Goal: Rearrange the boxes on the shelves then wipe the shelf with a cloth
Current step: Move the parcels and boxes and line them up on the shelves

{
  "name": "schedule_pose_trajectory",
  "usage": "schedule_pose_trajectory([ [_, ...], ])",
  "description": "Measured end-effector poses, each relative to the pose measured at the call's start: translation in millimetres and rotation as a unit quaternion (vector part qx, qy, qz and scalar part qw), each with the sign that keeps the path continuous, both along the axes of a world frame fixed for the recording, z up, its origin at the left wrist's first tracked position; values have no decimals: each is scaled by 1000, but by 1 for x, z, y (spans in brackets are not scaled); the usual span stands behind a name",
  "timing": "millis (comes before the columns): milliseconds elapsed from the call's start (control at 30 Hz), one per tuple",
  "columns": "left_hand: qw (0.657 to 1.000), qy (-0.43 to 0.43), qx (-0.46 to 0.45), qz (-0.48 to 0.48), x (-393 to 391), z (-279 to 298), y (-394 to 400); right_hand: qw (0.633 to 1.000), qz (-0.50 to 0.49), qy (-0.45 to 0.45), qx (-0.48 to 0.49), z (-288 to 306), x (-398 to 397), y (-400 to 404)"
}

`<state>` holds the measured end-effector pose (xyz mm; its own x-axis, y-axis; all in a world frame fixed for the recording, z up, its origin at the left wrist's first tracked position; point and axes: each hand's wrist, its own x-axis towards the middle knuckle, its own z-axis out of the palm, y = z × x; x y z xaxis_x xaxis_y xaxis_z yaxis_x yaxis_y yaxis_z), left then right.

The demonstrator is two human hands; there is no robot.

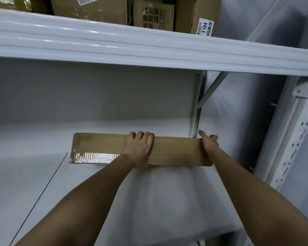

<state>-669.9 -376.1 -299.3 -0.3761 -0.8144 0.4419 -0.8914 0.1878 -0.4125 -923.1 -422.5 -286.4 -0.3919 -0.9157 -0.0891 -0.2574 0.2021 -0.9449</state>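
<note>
A long, flat brown cardboard box (178,150) lies on the white lower shelf (43,174), its left end sealed with shiny tape. My left hand (140,150) grips the box near its middle, fingers curled over the far top edge and thumb under the near edge. My right hand (209,142) holds the box's right end, thumb up along the far corner; its fingers are hidden behind the end. No cloth is in view.
The upper white shelf (149,48) overhangs and carries several cardboard boxes (153,15), one with a white label (204,27). A bracket (210,89) and a slotted upright (292,139) stand to the right. A dark seam (43,192) crosses the lower shelf on the left.
</note>
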Motion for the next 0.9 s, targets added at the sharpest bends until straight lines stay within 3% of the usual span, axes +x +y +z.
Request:
schedule_pose_trajectory([
  [267,992,-9,-75,-104,38,-43,82,966,103,-170,163,-27,-22,116],
  [533,983,-10,-94,-156,55,-49,123,924,143,-320,154,-49,-35,181],
  [667,989,11,-91,-112,48,-49,132,923,112,-353,109,-54,-26,198],
  [833,993,105,-45,0,27,-51,138,921,84,-375,59,-54,-21,210],
  [900,982,179,-23,52,12,-48,140,922,65,-379,39,-54,-23,215],
])
